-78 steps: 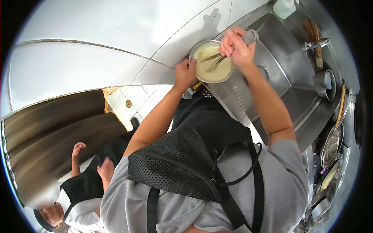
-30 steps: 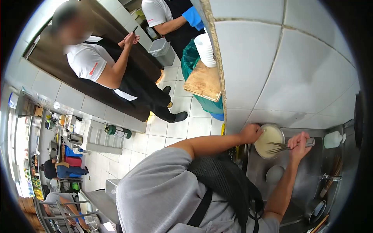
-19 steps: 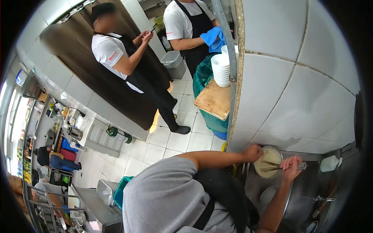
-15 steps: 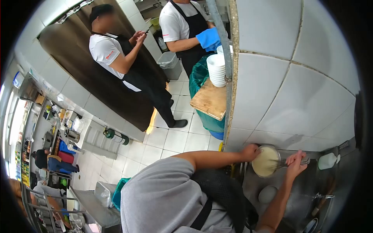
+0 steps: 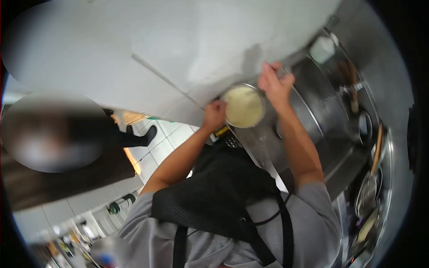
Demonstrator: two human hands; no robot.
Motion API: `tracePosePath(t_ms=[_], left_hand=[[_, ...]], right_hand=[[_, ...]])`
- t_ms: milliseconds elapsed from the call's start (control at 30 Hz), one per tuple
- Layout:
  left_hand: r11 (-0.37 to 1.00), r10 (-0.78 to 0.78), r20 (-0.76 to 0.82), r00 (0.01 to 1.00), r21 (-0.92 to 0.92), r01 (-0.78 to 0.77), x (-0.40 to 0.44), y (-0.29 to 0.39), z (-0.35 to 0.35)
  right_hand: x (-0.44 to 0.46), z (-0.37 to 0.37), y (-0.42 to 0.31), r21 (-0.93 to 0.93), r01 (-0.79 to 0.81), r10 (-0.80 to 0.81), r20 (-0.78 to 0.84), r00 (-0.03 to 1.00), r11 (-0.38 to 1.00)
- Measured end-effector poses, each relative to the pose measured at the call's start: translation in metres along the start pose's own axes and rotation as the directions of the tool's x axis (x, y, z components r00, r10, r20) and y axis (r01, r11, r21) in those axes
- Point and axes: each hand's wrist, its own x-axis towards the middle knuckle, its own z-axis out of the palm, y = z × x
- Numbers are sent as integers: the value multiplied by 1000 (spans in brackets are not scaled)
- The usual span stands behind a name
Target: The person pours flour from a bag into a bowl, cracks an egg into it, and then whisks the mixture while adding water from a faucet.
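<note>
A round bowl (image 5: pixel 244 106) of pale yellow mixture stands at the near left edge of the metal sink, beside the tiled wall. My left hand (image 5: pixel 216 114) is closed on the bowl's left rim. Just right of the bowl, my right hand (image 5: pixel 276 83) is wrapped round the handle of a whisk (image 5: pixel 286 70). The whisk's wires are smeared by motion and cannot be made out over the mixture.
The metal sink (image 5: pixel 333 154) extends to the right, with a white bottle (image 5: pixel 322 50), a faucet (image 5: pixel 351 88), a brush (image 5: pixel 354 100) and a metal pot (image 5: pixel 365 127). Farther down lies a strainer (image 5: pixel 367 195). A blurred person in dark trousers (image 5: pixel 94 130) stands at the left.
The view has swung from the room at the left back down to the sink. My left hand remains on the bowl, and my right hand remains on the whisk beside it.
</note>
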Motion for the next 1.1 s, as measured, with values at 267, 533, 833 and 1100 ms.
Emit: tracePosePath(t_ms=[267,533,833,1100], left_hand=[[992,-101,30,994,-68,103,11,20,-23],[995,-92,52,994,-27,94,11,32,-26],[997,-76,37,996,-7,76,14,18,-21],[988,-152,72,986,-29,154,21,21,-28]], right_hand=[[-5,28,-22,154,-333,268,336,903,930],[-3,37,-3,264,-63,71,-19,997,962],[21,25,-14,62,-57,58,-18,998,996],[4,32,-14,172,-199,180,118,977,965]])
